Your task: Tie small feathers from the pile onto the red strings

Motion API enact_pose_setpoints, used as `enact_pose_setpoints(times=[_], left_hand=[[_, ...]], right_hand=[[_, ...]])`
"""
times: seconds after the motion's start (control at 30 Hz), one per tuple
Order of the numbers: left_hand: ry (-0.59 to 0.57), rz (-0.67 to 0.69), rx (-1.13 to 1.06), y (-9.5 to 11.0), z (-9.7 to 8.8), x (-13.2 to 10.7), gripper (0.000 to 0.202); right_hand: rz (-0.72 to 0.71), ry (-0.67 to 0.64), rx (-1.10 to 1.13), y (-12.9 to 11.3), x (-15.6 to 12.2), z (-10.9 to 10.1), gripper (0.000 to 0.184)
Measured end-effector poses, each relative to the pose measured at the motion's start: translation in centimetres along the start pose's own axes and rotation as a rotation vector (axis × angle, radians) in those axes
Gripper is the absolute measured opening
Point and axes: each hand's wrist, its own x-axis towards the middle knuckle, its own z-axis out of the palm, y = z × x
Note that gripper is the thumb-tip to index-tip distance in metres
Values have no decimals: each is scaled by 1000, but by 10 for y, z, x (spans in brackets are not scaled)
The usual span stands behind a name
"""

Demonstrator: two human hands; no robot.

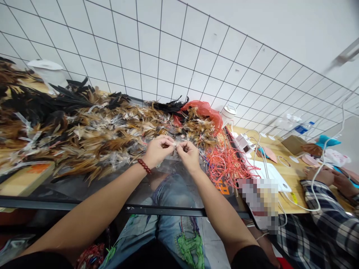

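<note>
My left hand (157, 151), with a dark red bead bracelet (144, 166) at its wrist, is closed in a pinch. Close beside it, my right hand (189, 156) pinches too, fingertips almost touching those of the left. A tiny whitish bit (175, 144) shows between the fingertips; its kind is too small to tell. Just beyond both hands spreads a thick pile of brown and tan feathers (109, 130). A tangle of red-orange cords (224, 160) lies to the right of my right hand. Under my forearms is a dark, shiny tabletop (171, 194).
Longer black feathers (36, 102) and a white container (50, 73) are at the far left. A red plastic bag (203, 110) lies behind the feathers, before a wire grid (174, 56). At right are a phone (258, 209), white cables and a co-worker's plaid sleeve (328, 198).
</note>
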Motion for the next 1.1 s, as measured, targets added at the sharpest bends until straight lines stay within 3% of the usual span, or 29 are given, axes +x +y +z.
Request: enact_pose_setpoints(times=[0.07, 0.17, 0.5, 0.7, 1.1], left_hand=[[56, 151, 196, -3, 1, -2, 8], [80, 240, 368, -4, -1, -5, 11], [-27, 391, 384, 2, -2, -9, 16], [-18, 392, 393, -2, 0, -10, 15], [-4, 407, 338, -2, 2, -8, 13]], right_hand=[[1, 13, -12, 0, -4, 4, 20], [-24, -28, -9, -3, -8, 7, 18], [45, -64, 227, -14, 8, -12, 28], [61, -117, 196, -11, 7, -9, 27], [60, -15, 241, -12, 9, -11, 28]])
